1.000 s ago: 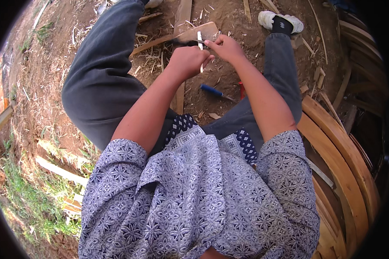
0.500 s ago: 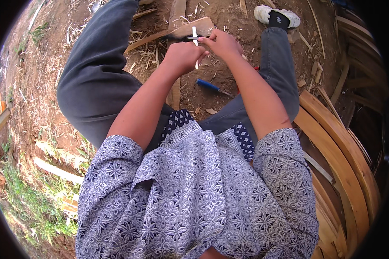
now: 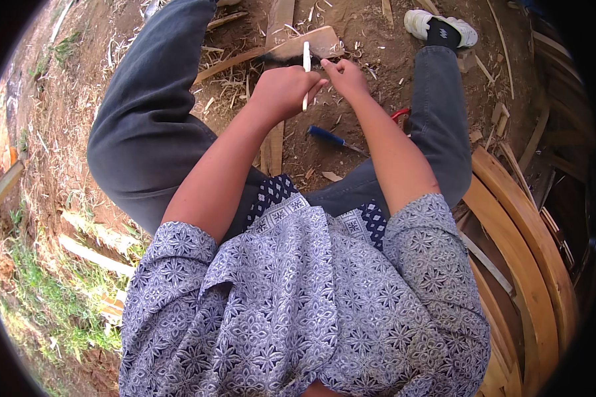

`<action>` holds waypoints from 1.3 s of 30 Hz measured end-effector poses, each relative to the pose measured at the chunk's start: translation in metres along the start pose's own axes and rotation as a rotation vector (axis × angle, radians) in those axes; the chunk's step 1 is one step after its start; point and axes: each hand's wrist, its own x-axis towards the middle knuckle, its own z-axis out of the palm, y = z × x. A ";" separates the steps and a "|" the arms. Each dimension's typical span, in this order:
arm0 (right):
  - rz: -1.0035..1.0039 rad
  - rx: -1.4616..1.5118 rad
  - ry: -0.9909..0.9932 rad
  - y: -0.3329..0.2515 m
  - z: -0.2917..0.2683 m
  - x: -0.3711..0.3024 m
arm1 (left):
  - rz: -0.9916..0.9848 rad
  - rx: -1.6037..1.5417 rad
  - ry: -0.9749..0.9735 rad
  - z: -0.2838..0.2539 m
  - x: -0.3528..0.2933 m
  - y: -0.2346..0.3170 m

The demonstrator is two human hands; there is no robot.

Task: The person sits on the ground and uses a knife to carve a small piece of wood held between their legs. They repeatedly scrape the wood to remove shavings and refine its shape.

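Observation:
My left hand is closed around a thin, pale wooden stick, held roughly upright, its ends showing above and below the fist. Just to the right, my right hand has its fingers pinched together. The small knife seen in it half a second ago hardly shows now; its blade is lost against the dark ground by the fingertips. Beyond both hands lies a flat wooden block with a blackened near edge. Between my legs, a blue-handled tool with a thin metal shaft rests on the soil.
Long planks are stacked at my right side. A red object sits partly hidden beside my right leg. A narrow board runs along the ground under my left arm. Shavings and offcuts litter the dirt; grass grows at left.
My right hand has shifted slightly right and nearer, away from the stick, and the blade no longer crosses it. The left hand keeps its hold on the stick.

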 end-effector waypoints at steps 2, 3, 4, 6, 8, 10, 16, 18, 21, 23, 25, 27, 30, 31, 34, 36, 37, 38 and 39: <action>-0.028 0.050 0.012 -0.006 -0.012 -0.012 | -0.006 -0.012 -0.007 -0.002 0.002 -0.001; -0.064 0.057 -0.011 -0.012 -0.018 -0.018 | -0.010 -0.020 -0.011 -0.002 0.002 -0.001; -0.095 0.066 -0.022 -0.017 -0.027 -0.024 | 0.006 -0.020 0.002 -0.003 0.004 0.001; -0.171 0.064 -0.075 -0.038 -0.045 -0.039 | 0.012 -0.018 0.030 -0.001 0.001 0.000; -0.197 -0.035 -0.108 -0.044 -0.049 -0.036 | 0.029 0.015 0.045 0.002 0.003 -0.001; -0.223 -0.125 -0.104 -0.050 -0.052 -0.034 | 0.041 0.041 0.035 0.003 0.004 0.000; -0.193 -0.212 -0.028 -0.059 -0.053 -0.032 | 0.051 0.050 -0.007 0.003 0.003 0.001; -0.200 -0.206 -0.016 -0.060 -0.051 -0.037 | 0.057 0.052 0.004 0.005 0.001 -0.001; -0.160 -0.193 -0.041 -0.057 -0.048 -0.036 | 0.009 0.035 -0.070 0.000 0.001 0.002; -0.141 -0.181 -0.055 -0.054 -0.045 -0.034 | 0.008 0.037 -0.078 -0.001 0.000 0.002; -0.141 -0.172 -0.048 -0.050 -0.041 -0.033 | 0.018 0.037 -0.071 -0.001 -0.002 0.001; -0.155 -0.147 -0.054 -0.045 -0.036 -0.028 | 0.040 0.037 -0.050 0.001 -0.004 -0.001; -0.170 -0.127 -0.056 -0.044 -0.038 -0.027 | 0.055 0.035 -0.027 -0.003 -0.005 -0.004; -0.175 -0.122 -0.056 -0.046 -0.038 -0.028 | 0.030 0.014 -0.038 -0.006 -0.003 -0.004; -0.163 -0.055 -0.021 -0.050 -0.035 -0.029 | -0.074 -0.122 -0.016 -0.017 0.004 -0.005; -0.174 0.065 0.008 -0.048 -0.027 -0.026 | -0.187 -0.315 0.072 -0.028 0.011 -0.003; -0.182 0.126 0.016 -0.046 -0.017 -0.023 | -0.251 -0.410 0.115 -0.032 0.011 -0.004; -0.184 0.213 0.015 -0.045 -0.009 -0.020 | -0.227 -0.453 0.193 -0.033 0.014 -0.010; -0.166 0.290 -0.021 -0.041 -0.001 -0.019 | -0.227 -0.490 0.298 -0.032 0.016 -0.013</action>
